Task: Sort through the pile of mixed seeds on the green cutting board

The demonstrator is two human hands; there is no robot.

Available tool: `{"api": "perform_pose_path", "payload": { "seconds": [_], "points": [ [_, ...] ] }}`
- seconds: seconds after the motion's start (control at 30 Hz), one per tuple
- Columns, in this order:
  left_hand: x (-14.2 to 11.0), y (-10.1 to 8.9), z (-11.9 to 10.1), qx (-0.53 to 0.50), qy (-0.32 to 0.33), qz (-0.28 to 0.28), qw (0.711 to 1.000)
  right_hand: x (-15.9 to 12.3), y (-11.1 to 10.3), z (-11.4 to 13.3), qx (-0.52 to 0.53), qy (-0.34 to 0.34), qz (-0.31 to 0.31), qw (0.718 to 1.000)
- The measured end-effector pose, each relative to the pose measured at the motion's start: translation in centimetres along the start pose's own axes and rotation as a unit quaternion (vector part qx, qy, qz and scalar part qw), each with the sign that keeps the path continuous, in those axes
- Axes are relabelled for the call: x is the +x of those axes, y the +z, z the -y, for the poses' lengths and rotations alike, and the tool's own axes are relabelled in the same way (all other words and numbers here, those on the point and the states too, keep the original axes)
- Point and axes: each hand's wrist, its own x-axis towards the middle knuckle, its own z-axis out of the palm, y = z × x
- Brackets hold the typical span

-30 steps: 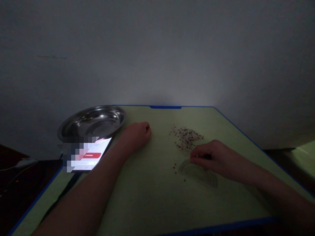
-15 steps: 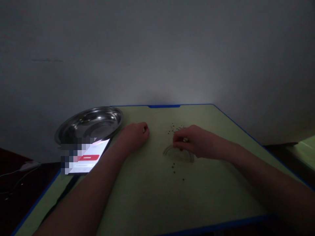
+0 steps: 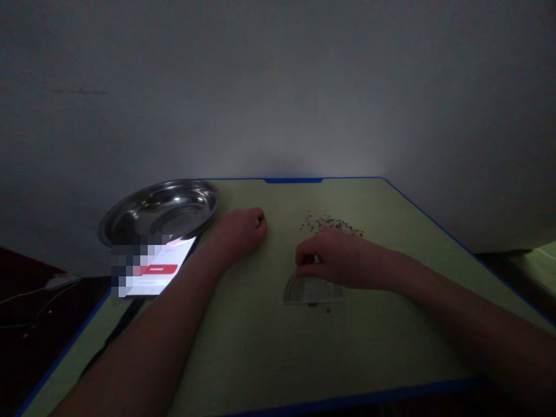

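Observation:
A clear semicircular protractor (image 3: 311, 294) is on the table, its straight edge facing me. My right hand (image 3: 328, 259) pinches its curved upper edge between thumb and fingers. One small dark seed (image 3: 328, 311) lies just below the straight edge, and another dark speck shows at that edge. Beyond my right hand, many small dark seeds (image 3: 334, 223) are scattered in a loose patch, partly hidden by the hand. My left hand (image 3: 245, 231) rests on the table to the left, loosely closed, with a small gap inside the curled fingers. No held thing shows in it.
A shiny steel basin (image 3: 178, 217) stands at the back left of the table. In front of it lies a phone (image 3: 163, 278) with a lit screen, partly pixelated. The pale table (image 3: 260, 347) has a blue edge, and a grey wall rises behind.
My right hand and the protractor have come lower, with the protractor now over where a few loose seeds lay. More of the seed patch shows beyond the hand. My left hand stays curled.

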Motion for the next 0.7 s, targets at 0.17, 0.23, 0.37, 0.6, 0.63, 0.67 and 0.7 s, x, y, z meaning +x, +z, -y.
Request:
{"api": "perform_pose_path", "payload": {
  "seconds": [0.17, 0.23, 0.37, 0.6, 0.63, 0.67, 0.7],
  "points": [
    [0.0, 0.2, 0.0, -0.003, 0.004, -0.004, 1.0, -2.1, 0.8, 1.0, 0.045, 0.003, 0.03, 0.999],
    [0.0, 0.1, -0.1, 0.0, 0.0, -0.003, 1.0, -2.9, 1.2, 1.5, 0.059, 0.008, 0.044, 0.997],
    [0.0, 0.1, -0.1, 0.002, 0.003, -0.005, 1.0, -4.4, 1.9, 2.3, 0.092, 0.011, 0.06, 0.994],
    [0.0, 0.1, -0.1, -0.004, 0.008, -0.007, 1.0, -5.8, 2.8, 3.0, 0.126, 0.026, 0.068, 0.989],
    [0.0, 0.0, -0.2, -0.005, 0.006, -0.004, 1.0, -5.8, 2.8, 3.1, 0.132, 0.027, 0.067, 0.989],
    [0.0, 0.0, -0.2, -0.005, 0.003, -0.001, 1.0, -5.8, 2.7, 3.1, 0.138, 0.03, 0.067, 0.988],
    [0.0, 0.0, -0.2, -0.005, 0.0, 0.0, 1.0, -5.9, 2.4, 3.0, 0.144, 0.035, 0.067, 0.987]
  ]
}}
